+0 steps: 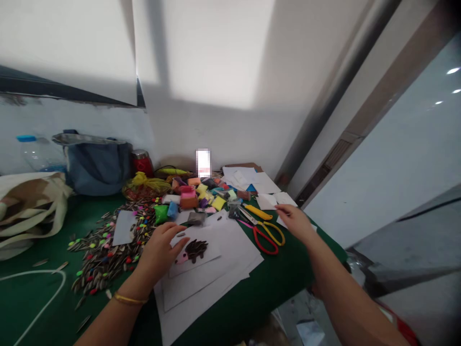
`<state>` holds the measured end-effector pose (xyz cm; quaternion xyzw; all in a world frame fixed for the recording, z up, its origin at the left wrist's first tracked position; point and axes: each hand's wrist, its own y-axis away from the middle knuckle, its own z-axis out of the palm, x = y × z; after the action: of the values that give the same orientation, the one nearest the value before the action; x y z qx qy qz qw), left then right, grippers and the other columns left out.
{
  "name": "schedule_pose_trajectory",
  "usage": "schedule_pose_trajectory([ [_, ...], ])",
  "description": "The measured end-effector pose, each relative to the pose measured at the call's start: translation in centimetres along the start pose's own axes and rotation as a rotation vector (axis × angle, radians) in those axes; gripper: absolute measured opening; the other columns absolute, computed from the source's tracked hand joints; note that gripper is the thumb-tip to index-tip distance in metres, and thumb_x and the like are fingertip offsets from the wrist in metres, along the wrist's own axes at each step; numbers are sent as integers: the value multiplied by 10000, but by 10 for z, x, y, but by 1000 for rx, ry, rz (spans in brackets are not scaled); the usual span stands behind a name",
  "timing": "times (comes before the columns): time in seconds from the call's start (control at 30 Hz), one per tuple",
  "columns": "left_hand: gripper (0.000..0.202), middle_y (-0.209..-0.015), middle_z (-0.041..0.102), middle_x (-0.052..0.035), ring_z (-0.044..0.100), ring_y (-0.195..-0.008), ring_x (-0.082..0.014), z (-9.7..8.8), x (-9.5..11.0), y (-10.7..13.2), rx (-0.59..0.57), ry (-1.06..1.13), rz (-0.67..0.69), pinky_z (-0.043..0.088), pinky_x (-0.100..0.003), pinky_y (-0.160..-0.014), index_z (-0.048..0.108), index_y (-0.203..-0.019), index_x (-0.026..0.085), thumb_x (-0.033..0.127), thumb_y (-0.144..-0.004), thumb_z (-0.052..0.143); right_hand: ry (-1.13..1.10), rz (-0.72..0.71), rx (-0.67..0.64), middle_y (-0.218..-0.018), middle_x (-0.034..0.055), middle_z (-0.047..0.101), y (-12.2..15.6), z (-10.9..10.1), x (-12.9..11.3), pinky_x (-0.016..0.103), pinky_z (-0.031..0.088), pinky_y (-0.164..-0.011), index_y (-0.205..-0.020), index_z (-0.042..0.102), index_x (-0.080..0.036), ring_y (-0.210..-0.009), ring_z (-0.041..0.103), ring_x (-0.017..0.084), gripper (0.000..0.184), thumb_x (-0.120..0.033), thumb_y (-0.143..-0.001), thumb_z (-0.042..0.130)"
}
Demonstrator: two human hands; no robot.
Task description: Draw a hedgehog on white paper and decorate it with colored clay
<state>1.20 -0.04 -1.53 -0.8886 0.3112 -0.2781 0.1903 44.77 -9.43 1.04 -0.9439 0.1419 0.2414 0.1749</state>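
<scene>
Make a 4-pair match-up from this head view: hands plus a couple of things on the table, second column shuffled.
Column 1
1. Left hand
2. Right hand
3. Spiky figure
4. Blue bag

Column 2
A. Near the wall, beside a red container
B. Fingertips at the small white papers
C. Gold bracelet on its wrist, thumb and fingers apart
D. Mostly dark with a pink part, lying on a white sheet

Pairs: 1-C, 2-B, 3-D, 4-A
</scene>
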Motion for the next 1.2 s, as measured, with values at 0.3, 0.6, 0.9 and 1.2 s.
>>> schedule_pose_trajectory([
  [0.3,731,-1263,604,-119,587,-1121,-326,-3,-2,14,-309,-86,46,470,-455,-961,579,-1311,268,389,-634,825,-64,-635,-463,-1210,97,653,29,104,-154,349,433,-1004,-1201,661,-191,-1139,578,222,364,-127,-866,535],
  [0.6,239,-958,672,-90,633,-907,-250,0,-16,7,-155,-195,-75,496,-370,-819,725,-1037,218,191,-879,549,77,-547,-532,-1116,90,665,3,131,-177,307,458,-849,-1114,697,-214,-970,627,214,308,-144,-900,488],
  [0.9,195,-887,613,-73,569,-891,-236,10,-6,5,-279,-343,-116,419,-349,-798,736,-941,224,273,-916,550,105,-492,-437,-1085,74,605,9,142,-161,279,439,-874,-1137,678,-221,-1027,566,202,262,-229,-886,600],
  [1.2,134,-903,612,-67,561,-894,-238,11,-10,5,-295,-358,-126,405,-344,-799,668,-942,197,284,-910,571,68,-474,-431,-1069,67,600,9,145,-158,290,417,-918,-999,662,-191,-1039,539,196,130,-185,-874,630],
])
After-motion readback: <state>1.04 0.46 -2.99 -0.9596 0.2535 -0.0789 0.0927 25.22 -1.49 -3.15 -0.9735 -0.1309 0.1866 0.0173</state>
